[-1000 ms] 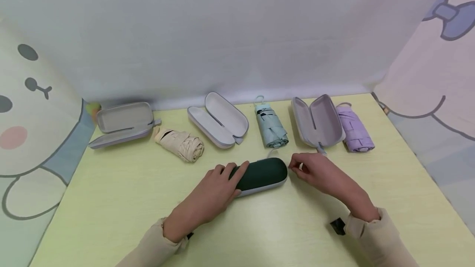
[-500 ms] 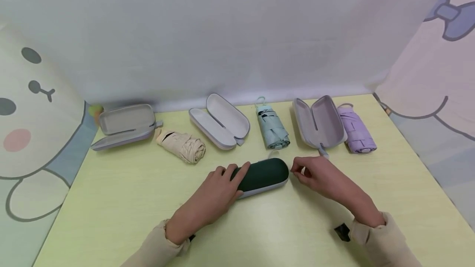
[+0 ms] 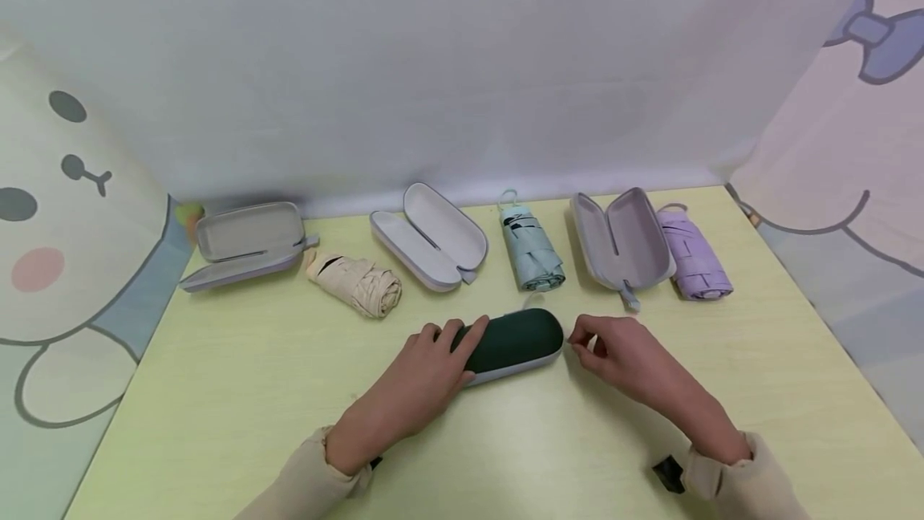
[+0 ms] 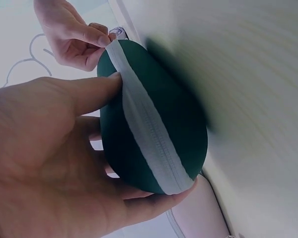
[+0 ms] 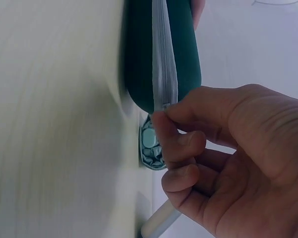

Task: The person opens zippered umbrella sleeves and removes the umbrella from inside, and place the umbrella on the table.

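Observation:
A dark green zip case (image 3: 516, 339) with a pale grey zip band lies on the table, its lid down. My left hand (image 3: 415, 379) grips its left end, thumb on the near side and fingers over the top and far side. At the right end, my right hand (image 3: 628, 351) pinches the zip's pull with thumb and forefinger; the pull itself is mostly hidden between the fingertips. In the right wrist view the zip band (image 5: 165, 54) runs down to those fingertips, its teeth meshed along the visible stretch.
Behind stand three open pale cases: left (image 3: 249, 235), middle (image 3: 433, 239) and right (image 3: 624, 239). Among them lie a beige folded umbrella (image 3: 355, 286), a light teal one (image 3: 530, 247) and a purple one (image 3: 693, 255). A white cloth wall (image 3: 447, 62) rises along the table's back edge.
My right hand has shifted slightly nearer around the case's right end, still pinching at the zip. The left hand keeps its grip; the whole head view has drifted a little.

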The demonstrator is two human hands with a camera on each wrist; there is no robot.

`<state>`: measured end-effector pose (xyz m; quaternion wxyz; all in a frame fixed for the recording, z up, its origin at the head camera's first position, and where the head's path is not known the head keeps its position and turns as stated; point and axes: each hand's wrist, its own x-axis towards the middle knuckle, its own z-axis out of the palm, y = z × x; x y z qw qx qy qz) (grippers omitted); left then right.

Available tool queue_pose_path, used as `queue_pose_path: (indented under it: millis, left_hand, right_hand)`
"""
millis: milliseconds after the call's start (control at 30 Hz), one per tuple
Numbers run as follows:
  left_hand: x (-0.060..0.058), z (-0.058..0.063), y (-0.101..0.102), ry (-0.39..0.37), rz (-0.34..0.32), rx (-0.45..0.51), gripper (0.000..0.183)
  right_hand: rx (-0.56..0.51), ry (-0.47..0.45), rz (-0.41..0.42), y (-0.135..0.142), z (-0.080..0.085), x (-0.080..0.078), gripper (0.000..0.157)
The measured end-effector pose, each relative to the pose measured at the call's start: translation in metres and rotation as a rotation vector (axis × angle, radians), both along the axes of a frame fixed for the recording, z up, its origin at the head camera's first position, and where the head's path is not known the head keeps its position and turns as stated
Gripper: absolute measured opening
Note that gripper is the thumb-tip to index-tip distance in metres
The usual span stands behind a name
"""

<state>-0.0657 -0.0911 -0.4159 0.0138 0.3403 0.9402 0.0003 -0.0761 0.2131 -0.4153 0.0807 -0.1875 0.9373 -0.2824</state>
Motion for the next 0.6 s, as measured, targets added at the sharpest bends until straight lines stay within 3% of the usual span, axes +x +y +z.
queue_pose_path:
  millis: [600]
  left_hand:
    - [0.0,-0.001,0.0,-0.001,0.009,0.01,0.071]
  right_hand:
    - [-0.033,-0.044,-0.014,-0.008,0.001,0.015,0.016]
